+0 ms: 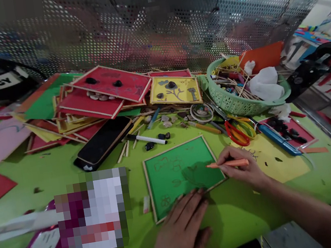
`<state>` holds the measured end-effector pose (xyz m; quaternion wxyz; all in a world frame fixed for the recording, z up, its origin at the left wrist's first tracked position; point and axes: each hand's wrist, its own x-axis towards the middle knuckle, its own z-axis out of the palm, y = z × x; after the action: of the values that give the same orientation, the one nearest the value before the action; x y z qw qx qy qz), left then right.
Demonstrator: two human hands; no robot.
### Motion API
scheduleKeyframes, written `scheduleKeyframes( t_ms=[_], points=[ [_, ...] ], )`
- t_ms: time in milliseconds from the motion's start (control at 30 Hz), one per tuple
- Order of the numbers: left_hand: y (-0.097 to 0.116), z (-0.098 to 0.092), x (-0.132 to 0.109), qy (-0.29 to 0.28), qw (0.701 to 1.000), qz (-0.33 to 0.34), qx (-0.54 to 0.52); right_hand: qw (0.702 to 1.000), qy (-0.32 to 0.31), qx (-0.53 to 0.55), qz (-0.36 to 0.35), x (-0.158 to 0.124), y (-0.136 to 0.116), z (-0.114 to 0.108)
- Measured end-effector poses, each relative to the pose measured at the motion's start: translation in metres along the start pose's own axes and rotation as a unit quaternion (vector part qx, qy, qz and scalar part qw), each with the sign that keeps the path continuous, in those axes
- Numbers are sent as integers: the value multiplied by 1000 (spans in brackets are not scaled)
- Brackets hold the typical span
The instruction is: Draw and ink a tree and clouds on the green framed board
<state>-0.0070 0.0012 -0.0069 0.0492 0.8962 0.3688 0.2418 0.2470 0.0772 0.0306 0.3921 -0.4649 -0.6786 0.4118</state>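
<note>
A green card framed with thin wooden sticks lies on the table, with flowers and leaves drawn on it in thin brownish lines. My right hand pinches an orange marker, whose tip is at the drawing on the right side of the card. Flat and with fingers stretched, my left hand rests over the card's lower edge and covers part of it. Beside the card's left edge is a small white and pink piece, perhaps an eraser. Behind it lie a white marker and black stones.
Framed red cards are stacked at the back, near a yellow framed card. A phone lies left. To the right are a green basket, red-handled scissors and a blue cutter. A perforated metal panel stands behind.
</note>
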Motion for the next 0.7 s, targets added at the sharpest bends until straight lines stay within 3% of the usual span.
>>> scheduleKeyframes(
  t_ms=[200,700],
  points=[
    [-1,0,1,-6,1000,-3,-15,999,7,13,44,0,-1,4],
    [8,-7,6,-17,995,-50,-81,998,29,-20,61,1,-1,3]
  ],
)
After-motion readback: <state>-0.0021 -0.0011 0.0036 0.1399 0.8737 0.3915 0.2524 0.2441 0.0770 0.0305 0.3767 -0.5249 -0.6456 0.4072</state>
